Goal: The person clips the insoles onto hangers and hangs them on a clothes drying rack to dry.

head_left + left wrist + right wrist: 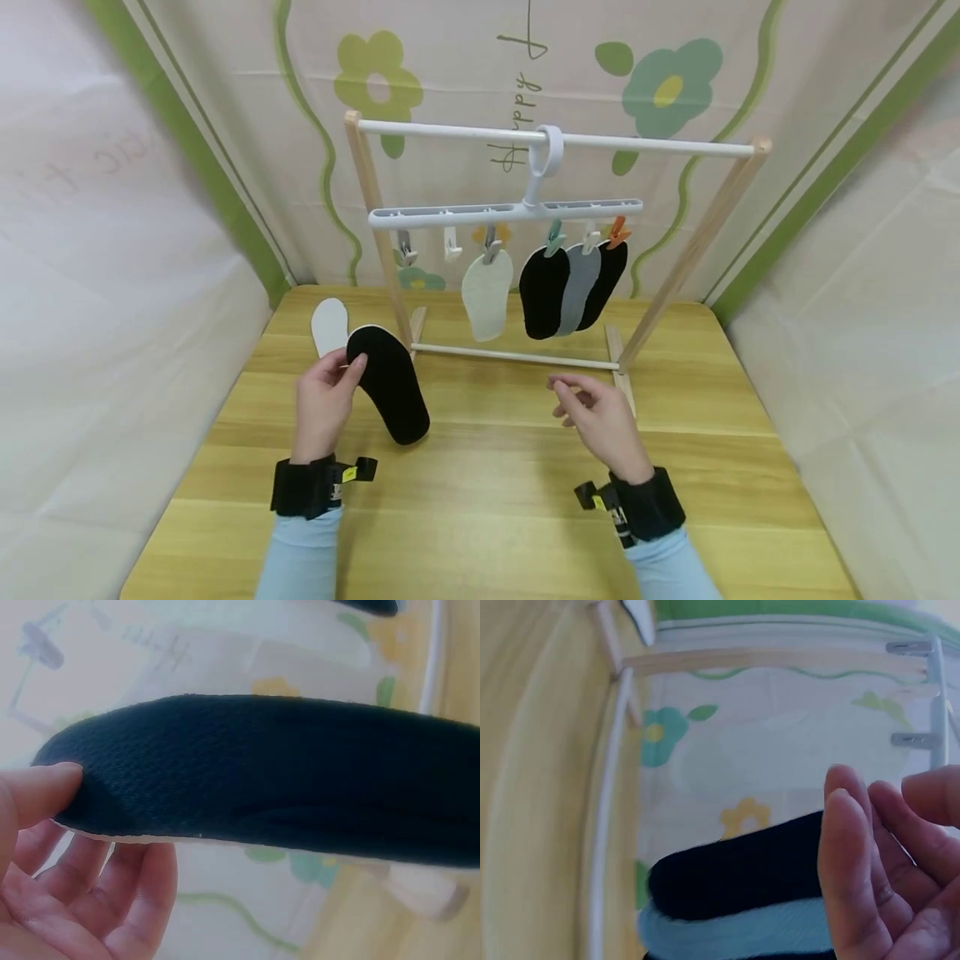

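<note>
A black insole (388, 383) sits left of centre in the head view, held just above the wooden worktop (487, 500). Its long axis runs diagonally, one rounded end toward the upper left by the fingers and the other toward the lower right. The left hand (326, 404) pinches its upper-left end, thumb on the black face and fingers beneath, as the left wrist view shows (225, 772). A white insole (330, 327) lies flat on the worktop just beyond that hand. The right hand (600, 417) hovers right of centre, fingers loosely curled and holding nothing. Behind stands a wooden drying rack (555, 142) carrying a white clip hanger (506, 212), from which hang a cream insole (487, 293), a black insole (543, 292), a grey insole (581, 287) and another black insole (609, 279).
</note>
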A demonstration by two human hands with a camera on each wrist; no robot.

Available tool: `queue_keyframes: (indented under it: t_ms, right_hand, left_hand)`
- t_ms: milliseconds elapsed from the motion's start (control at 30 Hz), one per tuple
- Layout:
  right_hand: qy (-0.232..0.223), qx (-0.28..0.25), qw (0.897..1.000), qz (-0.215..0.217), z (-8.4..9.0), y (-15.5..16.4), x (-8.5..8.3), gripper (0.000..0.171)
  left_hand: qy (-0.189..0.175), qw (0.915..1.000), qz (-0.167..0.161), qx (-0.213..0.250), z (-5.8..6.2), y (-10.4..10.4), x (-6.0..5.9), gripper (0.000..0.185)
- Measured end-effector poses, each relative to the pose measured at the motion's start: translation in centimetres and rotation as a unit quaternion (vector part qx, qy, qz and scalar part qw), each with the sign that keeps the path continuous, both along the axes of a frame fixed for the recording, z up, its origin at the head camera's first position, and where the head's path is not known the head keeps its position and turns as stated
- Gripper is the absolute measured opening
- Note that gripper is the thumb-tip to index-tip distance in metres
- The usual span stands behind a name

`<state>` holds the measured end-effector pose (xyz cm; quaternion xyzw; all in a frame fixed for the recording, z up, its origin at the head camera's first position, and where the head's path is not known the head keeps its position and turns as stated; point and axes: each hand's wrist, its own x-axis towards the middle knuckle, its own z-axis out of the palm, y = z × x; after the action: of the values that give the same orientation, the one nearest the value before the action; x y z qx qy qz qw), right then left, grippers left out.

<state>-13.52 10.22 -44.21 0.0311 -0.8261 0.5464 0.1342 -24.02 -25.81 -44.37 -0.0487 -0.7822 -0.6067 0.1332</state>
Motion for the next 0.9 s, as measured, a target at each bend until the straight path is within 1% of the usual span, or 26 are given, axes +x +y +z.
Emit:
queue_keyframes:
  t_ms: [133, 233, 433, 500, 567, 633, 700, 800, 900]
  right_hand:
    - [0.043, -0.015, 0.999, 0.012, 2.6, -0.9, -1.8, 0.028]
    - [0.072, -0.024, 0.997, 0.029, 4.3, -1.7, -3.0, 0.028]
    - [0.134, -0.013, 0.989, 0.063, 7.6, -4.1, -5.1, 0.030]
    - [0.157, -0.004, 0.985, 0.070, 9.1, -5.0, -5.4, 0.031]
    - [0.169, -0.005, 0.983, 0.079, 10.2, -5.8, -5.9, 0.033]
    - [0.176, -0.004, 0.981, 0.086, 11.1, -6.4, -6.4, 0.035]
    - [0.174, -0.004, 0.981, 0.091, 11.6, -6.7, -7.0, 0.037]
    - [0.161, -0.006, 0.982, 0.097, 11.7, -6.7, -8.3, 0.039]
    - [0.139, -0.011, 0.985, 0.104, 12.0, -6.9, -9.1, 0.040]
  left_hand:
    - [0.003, 0.9998, -0.022, -0.004, 0.6, 1.1, -0.6, 0.036]
    - [0.001, 0.9993, -0.037, -0.004, 0.8, 1.8, -1.0, 0.037]
    - [0.010, 0.9978, -0.066, -0.001, 1.2, 2.9, -1.9, 0.038]
    - [0.012, 0.9973, -0.072, 0.000, 1.3, 3.3, -2.2, 0.038]
    - [0.012, 0.9971, -0.075, -0.004, 1.4, 3.6, -2.5, 0.038]
    - [0.012, 0.9968, -0.078, -0.011, 1.6, 3.9, -2.7, 0.038]
    - [0.014, 0.9965, -0.081, -0.016, 1.8, 4.2, -3.0, 0.038]
    - [0.012, 0.9959, -0.087, -0.022, 2.1, 4.6, -3.2, 0.038]
    - [0.008, 0.9952, -0.095, -0.021, 2.4, 5.0, -3.5, 0.037]
